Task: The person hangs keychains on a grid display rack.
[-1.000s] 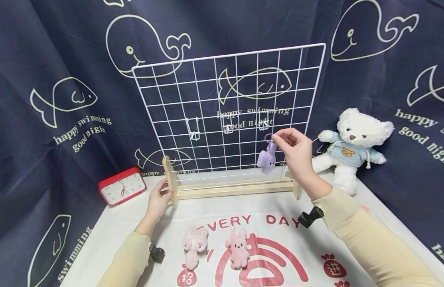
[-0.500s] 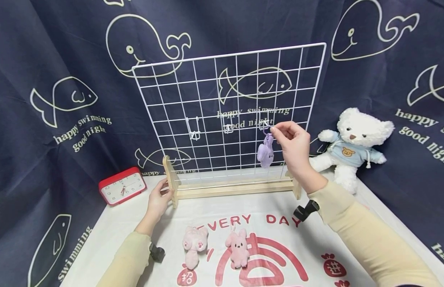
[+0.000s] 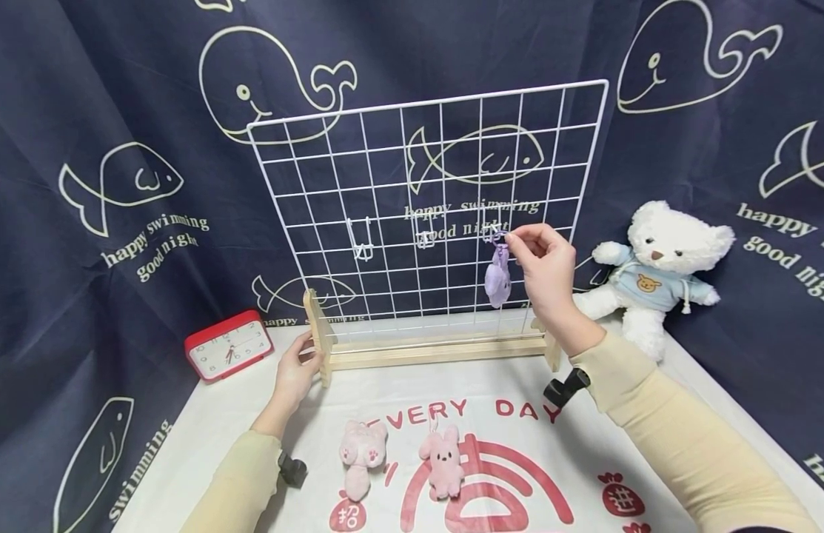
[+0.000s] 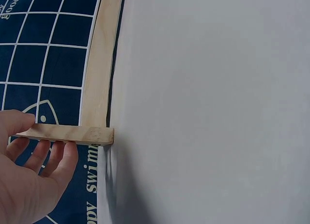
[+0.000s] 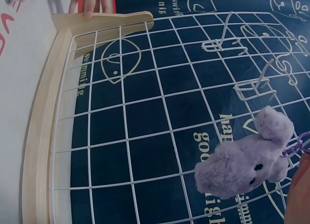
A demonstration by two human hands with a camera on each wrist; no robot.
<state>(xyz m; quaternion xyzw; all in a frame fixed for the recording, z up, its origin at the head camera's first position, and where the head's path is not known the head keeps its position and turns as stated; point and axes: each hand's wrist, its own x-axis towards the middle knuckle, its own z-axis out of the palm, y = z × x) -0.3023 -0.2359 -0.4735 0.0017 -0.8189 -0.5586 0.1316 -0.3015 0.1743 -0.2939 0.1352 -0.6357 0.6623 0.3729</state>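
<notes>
In the head view my right hand (image 3: 548,263) pinches the purple ring (image 3: 499,237) of a plush bunny keychain. The purple bunny (image 3: 497,285) dangles below it, in front of the white wire grid (image 3: 441,103). That ring overlaps the rightmost white hook (image 3: 488,232); I cannot tell whether it is on the hook. The right wrist view shows the fuzzy bunny (image 5: 237,163) close up, with the fingers mostly out of frame. My left hand (image 3: 297,370) grips the wooden stand's left foot (image 3: 317,333), thumb on one side of the wood (image 4: 72,133) and fingers on the other.
Two more hooks, a middle one (image 3: 424,238) and a left one (image 3: 363,250), hang on the grid. A pink cat-like plush (image 3: 363,455) and a pink bunny (image 3: 444,463) lie in front. A red clock (image 3: 229,346) stands left, a white teddy bear (image 3: 658,274) right.
My right hand has risen slightly, bringing the purple bunny's ring up from below the rightmost hook to overlap it. My left hand has stayed on the stand.
</notes>
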